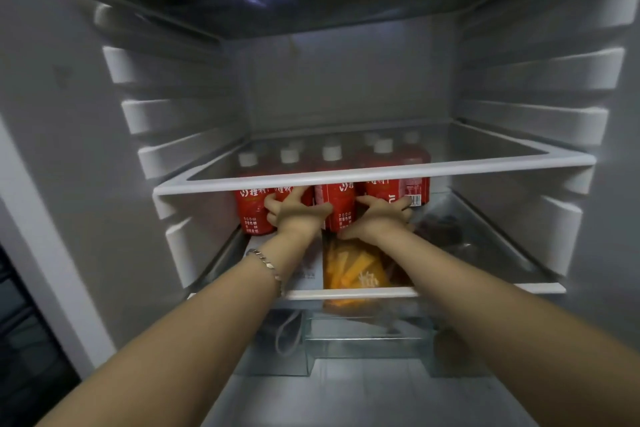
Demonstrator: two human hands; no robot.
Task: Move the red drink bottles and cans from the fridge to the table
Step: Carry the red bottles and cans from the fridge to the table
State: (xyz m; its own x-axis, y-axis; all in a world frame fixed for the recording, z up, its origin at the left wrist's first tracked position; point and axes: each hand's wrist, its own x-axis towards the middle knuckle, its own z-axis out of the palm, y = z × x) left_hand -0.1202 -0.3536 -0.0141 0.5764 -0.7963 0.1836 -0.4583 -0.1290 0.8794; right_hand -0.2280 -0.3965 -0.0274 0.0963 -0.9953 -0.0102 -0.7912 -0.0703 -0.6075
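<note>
Several red drink bottles with white caps stand in rows on a fridge shelf (485,288), partly seen through the glass shelf above. My left hand (294,215) is wrapped around the second red bottle from the left (287,192). My right hand (381,218) grips the rightmost front red bottle (384,189). Between my hands stands another red bottle (339,208), and a further one (252,211) stands at the far left. No cans are visible.
The glass shelf above (346,177) hangs low over the bottle caps. An orange packet (349,270) lies in front of the bottles, a dark item (440,229) to the right. A clear drawer (363,340) sits below. Ribbed fridge walls close in on both sides.
</note>
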